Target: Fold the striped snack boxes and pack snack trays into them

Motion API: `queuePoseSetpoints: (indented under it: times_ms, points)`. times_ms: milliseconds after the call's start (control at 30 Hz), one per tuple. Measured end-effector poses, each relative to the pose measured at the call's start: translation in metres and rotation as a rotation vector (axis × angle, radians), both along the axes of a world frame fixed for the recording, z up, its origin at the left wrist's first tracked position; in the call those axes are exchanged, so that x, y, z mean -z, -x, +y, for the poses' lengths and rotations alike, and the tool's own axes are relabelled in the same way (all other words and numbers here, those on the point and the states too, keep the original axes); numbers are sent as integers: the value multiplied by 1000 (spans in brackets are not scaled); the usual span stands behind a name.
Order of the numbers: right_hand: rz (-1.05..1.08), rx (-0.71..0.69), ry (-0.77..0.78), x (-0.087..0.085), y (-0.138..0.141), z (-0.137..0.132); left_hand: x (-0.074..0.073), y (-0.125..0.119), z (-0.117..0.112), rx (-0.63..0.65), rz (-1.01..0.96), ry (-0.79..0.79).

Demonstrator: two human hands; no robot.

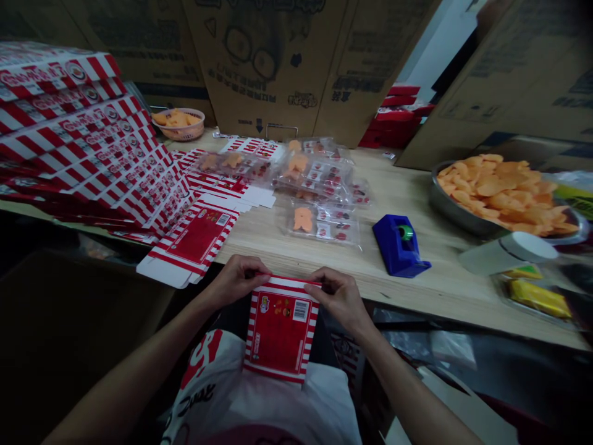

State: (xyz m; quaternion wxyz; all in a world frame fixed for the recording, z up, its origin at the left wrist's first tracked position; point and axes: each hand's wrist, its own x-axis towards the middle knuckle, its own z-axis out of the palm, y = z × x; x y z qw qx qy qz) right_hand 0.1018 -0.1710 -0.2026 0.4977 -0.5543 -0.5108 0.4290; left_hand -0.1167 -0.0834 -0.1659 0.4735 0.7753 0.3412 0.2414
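A red box [278,334] with red-and-white striped edges and a barcode is held upright against my body at the table's front edge. My left hand [243,276] pinches its top left corner between thumb and fingers. At the top right corner, my right hand [340,296] grips the same edge, thumb in front and fingers behind. Beyond the hands lies a clear plastic packet [324,222] with an orange piece and small red items inside. More such packets [315,173] are heaped behind it. Flat striped box blanks [194,238] lie to the left.
Stacked striped boxes [92,136] rise at the left. A blue tape dispenser [398,247] stands right of the packets. Farther right are a metal bowl [438,198] of orange pieces and a white cylindrical container [504,252]. A pink basket [188,131] and cardboard cartons [278,68] stand behind.
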Motion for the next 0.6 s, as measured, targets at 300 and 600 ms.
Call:
queuePoseSetpoints:
  times_ms: [300, 600]
  points:
    - [32, 68, -167, 13, 7, -12, 15, 6, -10, -10, -57, -119]
    - [43, 160, -165, 31, 17, -29, 44, -5, -36, -295, -365, 231]
